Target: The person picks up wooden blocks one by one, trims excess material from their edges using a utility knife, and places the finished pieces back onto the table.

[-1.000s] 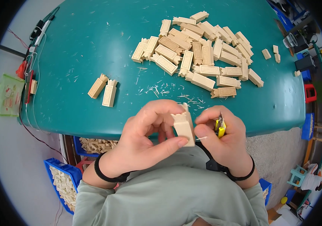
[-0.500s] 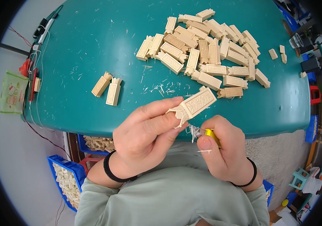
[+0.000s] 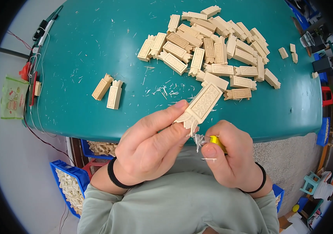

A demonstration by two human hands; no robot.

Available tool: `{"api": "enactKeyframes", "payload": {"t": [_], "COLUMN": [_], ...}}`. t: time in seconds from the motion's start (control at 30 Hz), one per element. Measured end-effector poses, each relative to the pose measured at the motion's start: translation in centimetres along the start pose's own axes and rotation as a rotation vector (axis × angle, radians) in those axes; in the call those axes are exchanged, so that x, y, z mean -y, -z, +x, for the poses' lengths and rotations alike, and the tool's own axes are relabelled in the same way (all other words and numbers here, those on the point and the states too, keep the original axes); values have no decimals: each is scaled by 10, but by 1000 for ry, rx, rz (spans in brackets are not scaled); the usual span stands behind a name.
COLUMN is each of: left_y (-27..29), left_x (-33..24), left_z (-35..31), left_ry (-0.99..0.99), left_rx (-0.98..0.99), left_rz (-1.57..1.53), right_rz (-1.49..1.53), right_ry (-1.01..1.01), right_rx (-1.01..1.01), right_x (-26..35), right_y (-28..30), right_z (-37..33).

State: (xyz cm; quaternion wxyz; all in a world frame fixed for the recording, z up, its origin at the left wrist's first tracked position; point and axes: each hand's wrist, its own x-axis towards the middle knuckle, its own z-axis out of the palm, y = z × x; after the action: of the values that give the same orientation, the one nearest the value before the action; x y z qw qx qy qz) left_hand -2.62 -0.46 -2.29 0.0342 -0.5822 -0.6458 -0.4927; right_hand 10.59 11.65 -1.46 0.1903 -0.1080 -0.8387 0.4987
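Between the thumb and fingers of my left hand (image 3: 149, 144) is a pale carved wooden block (image 3: 202, 104), tilted, its jagged, petal-like end toward me. My right hand (image 3: 228, 154) is closed round a yellow-handled craft knife (image 3: 218, 143). Its blade lies close to the block's jagged end and is mostly covered by a clump of thin shavings (image 3: 198, 141); whether it touches the wood I cannot tell. One sliver clings by my right thumb. Beyond my hands lies a heap of similar carved blocks (image 3: 217, 52). Two more blocks (image 3: 114, 94) stand apart on the left.
Pale shavings (image 3: 166, 90) are scattered over the green table (image 3: 96, 46). Small wood pieces (image 3: 283, 53) lie at the right. A power strip (image 3: 48, 31) with cables runs along the left edge. Blue crates (image 3: 81, 177) of wood pieces stand below the table at left.
My left hand has turned the block more upright and its jagged end has come lower, nearer the knife. My right hand has shifted only slightly, still gripping the knife.
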Motion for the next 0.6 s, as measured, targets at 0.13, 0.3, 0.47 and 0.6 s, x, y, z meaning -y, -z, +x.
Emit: {"api": "enactKeyframes", "payload": {"t": [0.13, 0.3, 0.47, 0.6], "left_y": [2, 4, 5, 8], "left_x": [-1, -5, -2, 15], "left_z": [-4, -1, 3, 1], "left_ry": [11, 10, 32, 381], "left_rx": [9, 38, 8, -33], "left_rz": [-17, 73, 58, -332], "right_rz": [-91, -142, -42, 107], "right_ry": [70, 32, 7, -101], "right_rx": [-49, -84, -49, -69], "right_x": [-4, -7, -5, -11], "right_y": [-2, -2, 2, 4], "right_z": [0, 0, 0, -3]}}
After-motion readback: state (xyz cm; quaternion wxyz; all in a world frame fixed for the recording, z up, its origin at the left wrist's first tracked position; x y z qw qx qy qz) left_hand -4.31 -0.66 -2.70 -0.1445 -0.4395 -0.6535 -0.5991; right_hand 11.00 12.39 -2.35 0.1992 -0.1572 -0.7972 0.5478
